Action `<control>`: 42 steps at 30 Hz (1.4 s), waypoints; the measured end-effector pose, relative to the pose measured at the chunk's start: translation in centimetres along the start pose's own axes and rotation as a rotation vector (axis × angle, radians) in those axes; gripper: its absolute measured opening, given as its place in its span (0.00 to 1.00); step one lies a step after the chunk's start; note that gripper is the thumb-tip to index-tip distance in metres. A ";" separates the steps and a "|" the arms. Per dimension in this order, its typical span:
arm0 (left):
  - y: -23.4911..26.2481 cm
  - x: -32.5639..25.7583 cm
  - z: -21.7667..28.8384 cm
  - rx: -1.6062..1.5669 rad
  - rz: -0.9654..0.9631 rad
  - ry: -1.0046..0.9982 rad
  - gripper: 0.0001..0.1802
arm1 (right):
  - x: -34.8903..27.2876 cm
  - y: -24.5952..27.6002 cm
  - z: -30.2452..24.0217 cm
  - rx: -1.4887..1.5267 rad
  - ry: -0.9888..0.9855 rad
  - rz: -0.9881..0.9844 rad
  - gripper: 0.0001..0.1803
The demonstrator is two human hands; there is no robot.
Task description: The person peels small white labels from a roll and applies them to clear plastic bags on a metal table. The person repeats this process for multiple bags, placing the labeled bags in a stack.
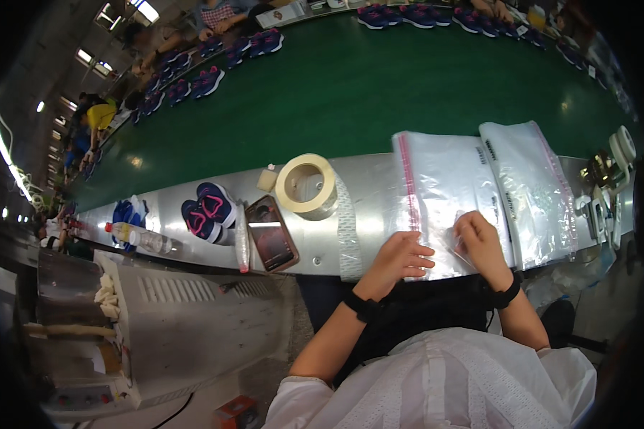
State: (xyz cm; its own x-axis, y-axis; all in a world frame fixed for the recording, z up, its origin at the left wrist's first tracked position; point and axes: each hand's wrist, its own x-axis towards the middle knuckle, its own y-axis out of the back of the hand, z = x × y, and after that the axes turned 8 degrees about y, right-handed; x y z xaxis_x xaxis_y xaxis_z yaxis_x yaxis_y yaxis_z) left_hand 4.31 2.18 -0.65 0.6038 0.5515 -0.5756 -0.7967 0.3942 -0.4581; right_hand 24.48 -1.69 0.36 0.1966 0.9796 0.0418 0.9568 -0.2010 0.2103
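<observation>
My left hand (399,259) is over the near left edge of a stack of clear plastic bags (447,179), its fingers stretched out and a little apart. My right hand (481,242) is above the same stack, fingertips pinched together. Something thin and see-through may be between them, but I cannot make it out. A pinkish-red strip runs down the stack's left side. A second stack of clear bags (537,193) lies against it on the right. Left of my hands, a roll of tape (306,187) stands near a patterned strip of labels (348,229) hanging over the metal ledge.
Along the metal ledge (372,182) are a phone (272,236), small navy and pink shoes (209,212) and a plastic bottle (147,239). Beyond runs a green conveyor belt (322,93), with shoes (401,16) and people on its far side. A metal machine (186,322) stands at lower left.
</observation>
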 end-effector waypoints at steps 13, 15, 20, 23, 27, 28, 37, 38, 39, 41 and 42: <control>1.9 -7.8 -0.3 0.139 0.428 -0.338 0.21 | -8.1 24.3 7.0 -0.764 -0.117 0.696 0.09; 3.4 -8.7 -0.2 0.117 0.713 -0.370 0.20 | -8.7 23.0 6.6 -0.961 -0.060 0.733 0.08; 5.4 -8.0 -1.8 0.414 0.805 -0.442 0.25 | -5.3 15.7 -0.3 -1.134 0.387 0.723 0.11; 4.7 -6.7 -2.0 0.532 0.814 -0.417 0.27 | -2.4 12.7 -2.3 -1.168 0.488 0.479 0.13; 4.6 -5.5 -2.3 0.691 0.865 -0.460 0.25 | 0.1 14.1 -1.1 -1.455 0.400 0.198 0.18; 4.7 -5.5 -2.5 0.660 0.840 -0.470 0.25 | 0.6 14.5 -1.4 -1.505 0.232 0.193 0.24; 5.7 -5.7 -2.3 0.626 0.825 -0.399 0.21 | 6.0 20.5 -7.3 -0.836 -0.179 -0.103 0.37; 5.7 -5.8 -2.1 0.647 0.826 -0.380 0.21 | 6.4 21.1 -7.4 -0.925 -0.217 -0.173 0.38; 5.8 -5.8 -2.0 0.637 0.807 -0.387 0.20 | 6.7 21.5 -7.3 -1.014 -0.257 -0.244 0.39; 5.8 -5.8 -2.1 0.608 0.775 -0.399 0.19 | 7.3 22.0 -7.4 -1.095 -0.321 -0.475 0.41; 5.8 -5.8 -2.0 0.592 0.777 -0.399 0.18 | 7.4 22.2 -7.9 -1.085 -0.345 -0.579 0.42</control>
State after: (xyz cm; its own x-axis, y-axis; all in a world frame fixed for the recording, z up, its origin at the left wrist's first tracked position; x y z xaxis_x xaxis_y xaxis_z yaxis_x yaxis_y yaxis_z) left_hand -3.71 -0.20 -1.35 -0.0441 0.9660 -0.2548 -0.9114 0.0656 0.4064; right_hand 45.44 1.15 13.04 0.0122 0.8394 -0.5434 0.2882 0.5174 0.8057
